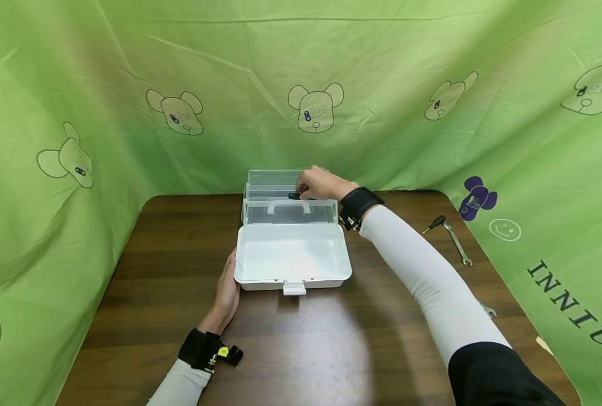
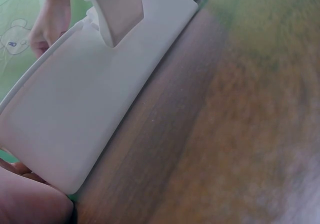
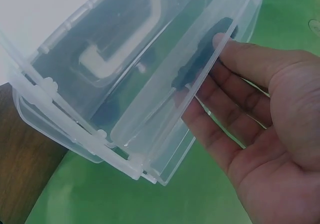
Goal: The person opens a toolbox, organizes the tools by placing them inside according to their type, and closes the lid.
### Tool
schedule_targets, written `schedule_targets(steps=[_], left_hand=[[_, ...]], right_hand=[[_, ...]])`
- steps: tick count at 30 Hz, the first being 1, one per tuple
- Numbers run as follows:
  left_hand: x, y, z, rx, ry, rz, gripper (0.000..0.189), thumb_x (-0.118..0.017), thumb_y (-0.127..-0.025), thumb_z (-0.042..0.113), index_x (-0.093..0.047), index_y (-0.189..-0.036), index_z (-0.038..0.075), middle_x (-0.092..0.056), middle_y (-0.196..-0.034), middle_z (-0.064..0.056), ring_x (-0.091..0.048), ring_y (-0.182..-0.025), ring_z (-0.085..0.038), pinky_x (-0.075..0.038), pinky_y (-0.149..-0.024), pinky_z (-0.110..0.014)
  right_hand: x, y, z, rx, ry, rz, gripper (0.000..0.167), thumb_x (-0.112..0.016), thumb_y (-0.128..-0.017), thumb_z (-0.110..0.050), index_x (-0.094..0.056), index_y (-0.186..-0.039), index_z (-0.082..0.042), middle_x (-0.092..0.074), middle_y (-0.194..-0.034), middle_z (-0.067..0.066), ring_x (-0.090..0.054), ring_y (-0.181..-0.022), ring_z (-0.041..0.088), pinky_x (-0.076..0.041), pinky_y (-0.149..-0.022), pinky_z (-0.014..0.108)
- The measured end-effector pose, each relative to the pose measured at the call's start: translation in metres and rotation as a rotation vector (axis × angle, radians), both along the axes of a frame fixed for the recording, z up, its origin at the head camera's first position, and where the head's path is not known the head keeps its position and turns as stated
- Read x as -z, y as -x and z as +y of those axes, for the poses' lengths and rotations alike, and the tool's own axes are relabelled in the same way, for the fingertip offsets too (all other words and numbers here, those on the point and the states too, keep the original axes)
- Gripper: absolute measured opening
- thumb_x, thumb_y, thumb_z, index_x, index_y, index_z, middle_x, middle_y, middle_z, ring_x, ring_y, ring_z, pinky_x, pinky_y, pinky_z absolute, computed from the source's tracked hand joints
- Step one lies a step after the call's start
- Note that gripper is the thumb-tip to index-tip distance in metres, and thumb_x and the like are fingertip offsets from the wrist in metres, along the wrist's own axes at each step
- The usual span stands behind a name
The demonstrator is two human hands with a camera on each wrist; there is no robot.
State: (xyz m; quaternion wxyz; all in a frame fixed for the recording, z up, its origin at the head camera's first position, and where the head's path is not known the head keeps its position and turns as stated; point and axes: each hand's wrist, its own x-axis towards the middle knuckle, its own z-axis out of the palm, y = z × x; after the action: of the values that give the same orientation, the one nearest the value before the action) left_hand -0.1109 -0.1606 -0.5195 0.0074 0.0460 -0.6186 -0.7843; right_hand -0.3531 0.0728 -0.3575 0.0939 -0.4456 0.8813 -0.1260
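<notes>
A white toolbox (image 1: pixel 292 254) stands open, its clear tiered trays (image 1: pixel 290 213) spread out behind the white base. Over the trays, my right hand (image 1: pixel 321 183) pinches a black-handled screwdriver (image 3: pixel 205 52) between thumb and fingers. In the right wrist view, the handle and thin shaft show through a clear tray wall, with the fingers at the tray's rim. Against the box's left side rests my left hand (image 1: pixel 227 290), its fingers extended along the wall and partly hidden behind it. The white front latch (image 2: pixel 117 12) hangs down in the left wrist view.
To the right on the wooden table (image 1: pixel 179 254) lie a small black-handled screwdriver (image 1: pixel 435 223) and a wrench (image 1: pixel 457 243). Another wrench end (image 1: pixel 488 310) shows beside my right sleeve. A green cloth (image 1: pixel 260 113) with bear drawings hangs around the table.
</notes>
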Motion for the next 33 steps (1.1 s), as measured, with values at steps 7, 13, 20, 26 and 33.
schedule_targets(steps=[7, 13, 20, 26, 33], left_hand=[[0.001, 0.001, 0.000, -0.010, -0.011, -0.018, 0.062, -0.017, -0.119, 0.039, -0.009, -0.171, 0.006, -0.008, -0.178, -0.011, -0.006, -0.163, -0.025, -0.007, -0.132, -0.047], [0.000, 0.001, 0.001, -0.009, -0.014, -0.025, 0.062, -0.018, -0.119, 0.038, -0.009, -0.170, 0.005, -0.008, -0.178, -0.011, -0.006, -0.163, -0.025, -0.007, -0.132, -0.046], [0.000, 0.002, 0.000, -0.006, -0.005, -0.031, 0.063, -0.018, -0.118, 0.040, -0.009, -0.171, 0.006, -0.007, -0.178, -0.011, -0.006, -0.163, -0.025, -0.007, -0.132, -0.047], [0.000, 0.002, -0.001, 0.003, 0.000, -0.029, 0.063, -0.017, -0.118, 0.040, -0.008, -0.171, 0.006, -0.007, -0.178, -0.011, -0.005, -0.163, -0.024, -0.007, -0.132, -0.047], [0.000, 0.003, -0.002, 0.003, -0.003, -0.017, 0.063, -0.018, -0.118, 0.040, -0.010, -0.171, 0.007, -0.008, -0.178, -0.009, -0.006, -0.163, -0.023, -0.007, -0.132, -0.046]], right_hand=[[0.000, -0.002, 0.001, 0.009, -0.013, -0.030, 0.009, -0.078, -0.096, -0.006, -0.083, -0.103, -0.005, -0.080, -0.097, 0.008, -0.074, -0.090, 0.023, -0.059, -0.086, 0.040], [-0.002, 0.001, 0.005, 0.001, -0.012, -0.020, 0.008, -0.076, -0.098, -0.008, -0.081, -0.104, -0.006, -0.079, -0.097, 0.007, -0.073, -0.089, 0.022, -0.059, -0.086, 0.040], [-0.014, 0.000, 0.014, 0.013, 0.024, 0.002, 0.015, -0.075, -0.099, -0.009, -0.081, -0.111, -0.003, -0.079, -0.103, 0.011, -0.074, -0.096, 0.025, -0.059, -0.090, 0.042], [-0.027, -0.002, 0.027, 0.035, 0.035, 0.042, 0.019, -0.076, -0.098, -0.009, -0.080, -0.114, -0.001, -0.079, -0.104, 0.012, -0.075, -0.096, 0.025, -0.059, -0.091, 0.042], [-0.038, -0.001, 0.050, 0.084, 0.024, 0.088, 0.021, -0.076, -0.098, -0.011, -0.080, -0.116, -0.001, -0.079, -0.106, 0.012, -0.075, -0.097, 0.025, -0.059, -0.092, 0.044]])
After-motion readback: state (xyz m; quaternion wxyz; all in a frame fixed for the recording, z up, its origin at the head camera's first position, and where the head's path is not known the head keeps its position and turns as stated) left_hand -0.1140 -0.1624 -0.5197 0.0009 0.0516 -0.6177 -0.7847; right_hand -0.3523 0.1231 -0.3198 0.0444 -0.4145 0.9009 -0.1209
